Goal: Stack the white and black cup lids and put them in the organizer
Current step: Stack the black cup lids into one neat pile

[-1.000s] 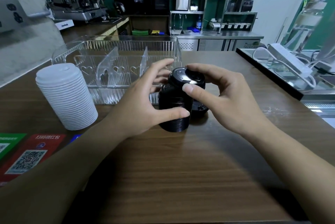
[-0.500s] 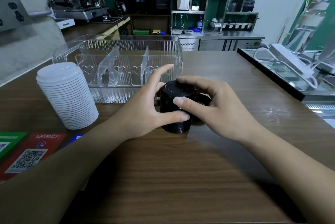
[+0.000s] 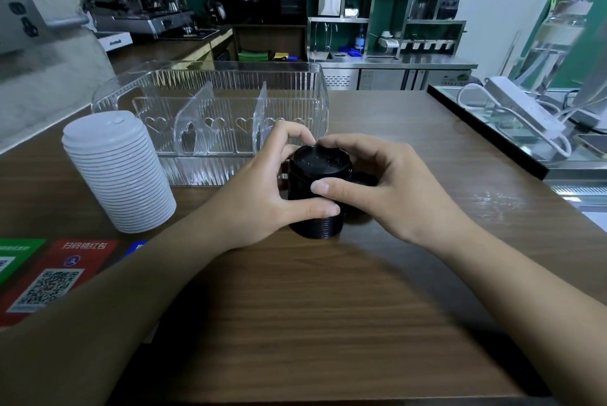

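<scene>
At table centre, both sets of fingers curled round one black lid stack (image 3: 316, 195): left hand (image 3: 262, 195) clasping its left flank, thumb (image 3: 320, 208) laid across the near side and fingertips hooked over the far rim; right hand (image 3: 387, 189) clasping the right flank, thumb (image 3: 331, 187) pressed just under the top lid and fingers arched over the far edge. Standing upright on the wooden counter (image 3: 312, 307), just near of the organizer and not yet inside it. Possibly one more dark lid lying behind the right hand, too hidden to tell. Further left, one white lid stack (image 3: 118, 172), upright, untouched, likewise on the counter and just beside the organizer's left end. Beyond, one clear organizer (image 3: 203, 103) with two dividers making three compartments, nothing seen in any of them. Judged progress: stacking seemingly finished or nearly so for both colours, black pile apparently being squared up; both transfers into the organizer left to do. Individual lids too many and too tightly nested to count surely. At the near left edge, QR-code cards (image 3: 49, 274) flat on the counter.
</scene>
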The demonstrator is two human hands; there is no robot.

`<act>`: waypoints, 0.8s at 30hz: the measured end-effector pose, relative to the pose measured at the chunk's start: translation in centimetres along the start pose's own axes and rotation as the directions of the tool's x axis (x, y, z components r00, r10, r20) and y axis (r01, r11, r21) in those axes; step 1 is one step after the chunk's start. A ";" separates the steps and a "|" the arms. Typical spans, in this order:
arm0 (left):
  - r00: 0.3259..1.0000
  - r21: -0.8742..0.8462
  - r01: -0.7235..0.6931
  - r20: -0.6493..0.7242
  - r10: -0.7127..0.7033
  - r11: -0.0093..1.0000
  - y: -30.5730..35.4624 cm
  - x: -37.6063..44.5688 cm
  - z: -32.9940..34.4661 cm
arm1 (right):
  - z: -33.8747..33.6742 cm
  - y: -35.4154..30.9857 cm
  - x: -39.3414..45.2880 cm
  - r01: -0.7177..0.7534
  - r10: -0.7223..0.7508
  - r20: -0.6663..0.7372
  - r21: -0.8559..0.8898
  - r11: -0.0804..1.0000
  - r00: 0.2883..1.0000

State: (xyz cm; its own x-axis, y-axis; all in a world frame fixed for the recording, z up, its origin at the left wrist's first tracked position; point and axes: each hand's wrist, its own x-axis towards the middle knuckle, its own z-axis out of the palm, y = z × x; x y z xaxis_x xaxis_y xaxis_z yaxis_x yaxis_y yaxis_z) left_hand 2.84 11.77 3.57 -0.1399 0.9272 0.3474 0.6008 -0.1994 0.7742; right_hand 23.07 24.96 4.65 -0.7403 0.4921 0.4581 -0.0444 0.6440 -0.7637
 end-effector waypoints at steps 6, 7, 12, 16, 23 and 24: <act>1.000 0.026 -0.025 0.005 0.025 0.999 -0.3 0.1 -0.5 | -0.6 0.7 0.2 -0.010 0.010 0.058 0.005 1.000 0.998; 1.000 0.019 -0.022 0.005 0.022 1.000 -0.3 0.1 -0.5 | -1.1 0.8 0.2 -0.017 0.017 0.081 -0.008 1.000 0.997; 1.000 0.017 0.001 0.008 -0.001 1.000 -0.3 0.3 -0.5 | -5.8 1.8 0.9 -0.093 0.127 0.109 -0.273 0.957 0.986; 1.000 0.024 -0.005 0.007 0.005 1.000 -0.4 0.3 -0.5 | -6.4 2.9 0.9 -0.093 0.162 0.155 -0.379 0.921 0.975; 1.000 0.032 0.002 0.009 -0.002 0.999 -0.4 0.2 -0.6 | -3.5 5.1 0.7 0.039 0.043 0.143 -0.525 0.850 0.989; 1.000 0.033 0.001 0.010 -0.001 0.999 -0.4 0.2 -0.6 | -3.2 5.4 0.7 0.061 0.022 0.144 -0.544 0.837 0.989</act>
State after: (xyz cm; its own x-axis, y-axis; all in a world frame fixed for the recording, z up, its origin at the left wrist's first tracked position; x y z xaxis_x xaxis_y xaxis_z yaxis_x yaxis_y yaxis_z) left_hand 2.13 11.85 3.66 -0.1331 0.9305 0.3412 0.6261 -0.1879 0.7568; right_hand 24.47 30.59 2.30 -0.8297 0.4167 0.3713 0.2831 0.8876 -0.3634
